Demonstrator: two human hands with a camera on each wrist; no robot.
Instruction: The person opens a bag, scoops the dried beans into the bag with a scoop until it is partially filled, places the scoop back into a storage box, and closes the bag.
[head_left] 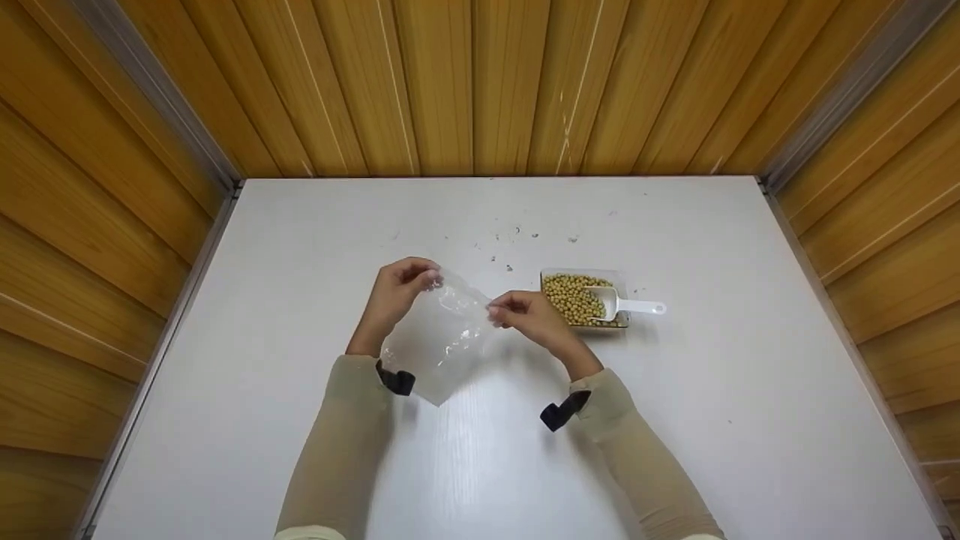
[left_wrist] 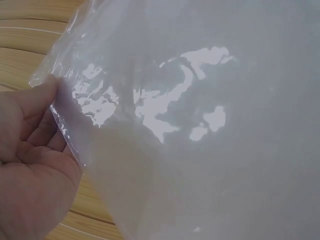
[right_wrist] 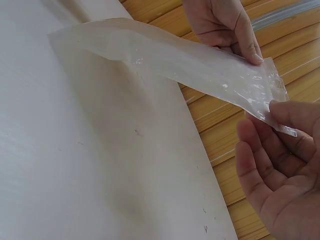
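A clear plastic bag [head_left: 450,337] hangs between the two hands above the white table, its body flat and shiny. My left hand [head_left: 397,296] pinches one top corner between thumb and fingers; in the left wrist view that hand [left_wrist: 40,160] grips the bag's edge. At the opposite top corner, my right hand [head_left: 532,319] pinches the bag. The right wrist view has the right thumb and fingers [right_wrist: 280,155] on the bag's strip-like top edge [right_wrist: 276,82]. Just right of the right hand stands a clear container [head_left: 624,285] of yellowish beans [head_left: 574,300], with a white scoop [head_left: 637,306] resting in it.
Small dark specks [head_left: 510,267] lie scattered on the white table [head_left: 315,225] behind the hands. Wood-slat walls [head_left: 480,90] enclose the table at the back and both sides. The scoop's handle sticks out past the container's right side.
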